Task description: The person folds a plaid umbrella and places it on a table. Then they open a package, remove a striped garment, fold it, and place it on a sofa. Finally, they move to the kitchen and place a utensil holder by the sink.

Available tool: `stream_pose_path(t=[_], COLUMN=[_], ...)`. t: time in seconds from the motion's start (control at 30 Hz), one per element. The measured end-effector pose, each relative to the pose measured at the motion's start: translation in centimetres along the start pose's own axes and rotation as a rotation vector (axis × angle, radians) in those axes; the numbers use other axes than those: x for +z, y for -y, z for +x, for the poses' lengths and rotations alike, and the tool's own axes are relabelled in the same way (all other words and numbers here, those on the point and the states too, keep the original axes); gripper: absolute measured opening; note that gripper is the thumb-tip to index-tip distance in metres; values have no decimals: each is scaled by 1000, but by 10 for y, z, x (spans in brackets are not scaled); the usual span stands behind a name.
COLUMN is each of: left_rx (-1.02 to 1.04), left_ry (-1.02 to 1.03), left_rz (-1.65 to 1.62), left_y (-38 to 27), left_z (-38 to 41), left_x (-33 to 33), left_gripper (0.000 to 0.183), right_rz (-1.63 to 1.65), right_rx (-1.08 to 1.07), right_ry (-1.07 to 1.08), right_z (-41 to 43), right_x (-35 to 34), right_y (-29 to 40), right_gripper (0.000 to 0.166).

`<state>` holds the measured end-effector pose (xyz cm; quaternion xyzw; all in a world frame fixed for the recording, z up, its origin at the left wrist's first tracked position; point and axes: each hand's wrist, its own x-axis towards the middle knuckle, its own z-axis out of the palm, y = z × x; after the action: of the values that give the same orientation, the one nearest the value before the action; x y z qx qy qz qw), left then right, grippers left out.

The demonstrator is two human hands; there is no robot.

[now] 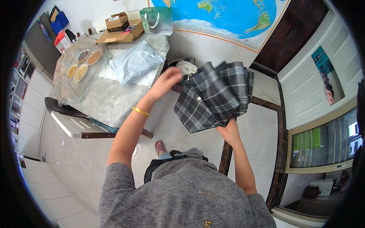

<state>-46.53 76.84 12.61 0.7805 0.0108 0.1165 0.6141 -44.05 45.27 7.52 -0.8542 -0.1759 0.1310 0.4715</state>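
Note:
A dark plaid umbrella (216, 94), partly folded with loose, bunched panels, hangs over the tiled floor in front of me. My right hand (229, 131) is closed around its lower end, where the cloth gathers. My left hand (168, 81) is raised to the left of the umbrella, blurred, with nothing seen in it and its fingers apart from the cloth. A small light tag shows on one of the panels.
To the left stands a table (105, 99) with a grey plastic mailer (137, 62), cardboard boxes (117, 22), a gift bag (156, 21) and several dishes under a mesh food cover (77, 71). A lined bin (186, 68) is behind my left hand; a chair (71, 125) touches the table area.

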Motion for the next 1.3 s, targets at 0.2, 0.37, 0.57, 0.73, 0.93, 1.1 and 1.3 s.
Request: stream_pose_path(t=[0.2, 0.37, 0.57, 0.73, 0.93, 1.1, 1.3], left_rx=[-109, -125, -227, -82, 356, -126, 92], left_ry=[312, 437, 379, -185, -405, 144, -122], left_rz=[45, -571, -321, 199, 314, 170, 259], left_y=[-46, -30, 29, 41, -12, -23, -23], left_z=[15, -12, -23, -28, -12, 1, -7], left_x=[24, 13, -7, 15, 45, 44, 53], left_gripper=[35, 21, 20, 28, 40, 38, 60], right_rz=[-85, 350, 779, 77, -546, -501, -387], right_rx=[-186, 120, 229, -26, -87, -131, 15], right_ry=[-87, 52, 126, -52, -148, -97, -37], right_z=[2, -4, -8, -3, 4, 1, -4], right_x=[11, 5, -5, 14, 19, 14, 10], right_y=[-2, -8, -1, 2, -5, -6, -8], right_gripper=[61, 46, 26, 38, 62, 67, 67])
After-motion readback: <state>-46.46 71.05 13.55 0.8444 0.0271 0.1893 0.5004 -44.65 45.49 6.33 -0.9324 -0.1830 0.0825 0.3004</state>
